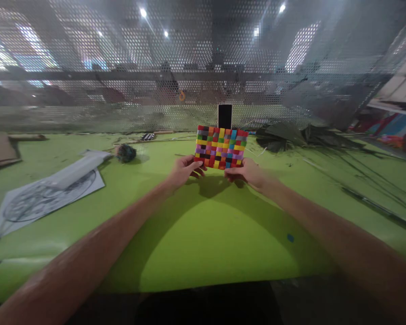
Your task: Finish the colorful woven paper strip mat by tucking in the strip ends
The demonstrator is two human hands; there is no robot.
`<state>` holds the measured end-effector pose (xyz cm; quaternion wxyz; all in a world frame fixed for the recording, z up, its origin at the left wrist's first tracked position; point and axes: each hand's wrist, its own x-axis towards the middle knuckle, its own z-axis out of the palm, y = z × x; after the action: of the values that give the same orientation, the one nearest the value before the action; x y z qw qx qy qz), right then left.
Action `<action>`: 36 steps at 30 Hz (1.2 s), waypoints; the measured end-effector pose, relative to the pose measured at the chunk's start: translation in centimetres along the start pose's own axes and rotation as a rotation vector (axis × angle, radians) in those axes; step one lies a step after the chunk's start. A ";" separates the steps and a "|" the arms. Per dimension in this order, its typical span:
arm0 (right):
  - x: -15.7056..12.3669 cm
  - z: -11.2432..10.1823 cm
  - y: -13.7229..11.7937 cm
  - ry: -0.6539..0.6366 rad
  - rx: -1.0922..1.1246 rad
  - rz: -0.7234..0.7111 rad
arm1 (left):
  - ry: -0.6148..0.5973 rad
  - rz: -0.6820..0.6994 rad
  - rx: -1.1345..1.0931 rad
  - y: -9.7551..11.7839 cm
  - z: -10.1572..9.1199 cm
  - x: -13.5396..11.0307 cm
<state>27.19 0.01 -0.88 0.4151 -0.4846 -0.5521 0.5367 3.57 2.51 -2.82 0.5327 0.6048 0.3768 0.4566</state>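
A small rectangular mat woven from many-coloured strips (220,148) is held up above the table, its checkered face tilted toward me. My left hand (186,169) grips its lower left corner, thumb on the front and fingers behind. At the lower right corner my right hand (245,172) pinches it in the same way. Both forearms reach in from the bottom of the view. Behind the mat's top edge a dark-screened phone (225,116) stands upright.
The table has a green cover (203,253). To the left lie a printed sheet (54,196), a rolled paper (81,169) and a dark fuzzy ball (126,153). Dried leaves (277,136) and a thin dark rod (379,208) lie right. A perforated metal screen (203,58) stands behind.
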 end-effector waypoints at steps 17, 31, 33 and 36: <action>-0.4 0.5 -0.2 -0.007 -0.137 0.097 | -0.032 -0.074 -0.091 -0.6 -1.7 0.7; -0.9 1.1 -0.5 -0.091 -0.076 -0.078 | 0.017 -0.114 -0.140 0.3 0.0 0.0; -0.9 1.2 -0.4 -0.125 -0.075 -0.102 | 0.018 -0.114 -0.149 0.2 -0.2 0.1; -1.2 1.3 -0.7 -0.173 -0.087 -0.132 | 0.009 -0.116 -0.151 0.2 -0.4 0.1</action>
<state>26.07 -1.43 -0.21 0.3789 -0.4168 -0.6392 0.5235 3.25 2.67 -2.58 0.6006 0.5380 0.3780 0.4549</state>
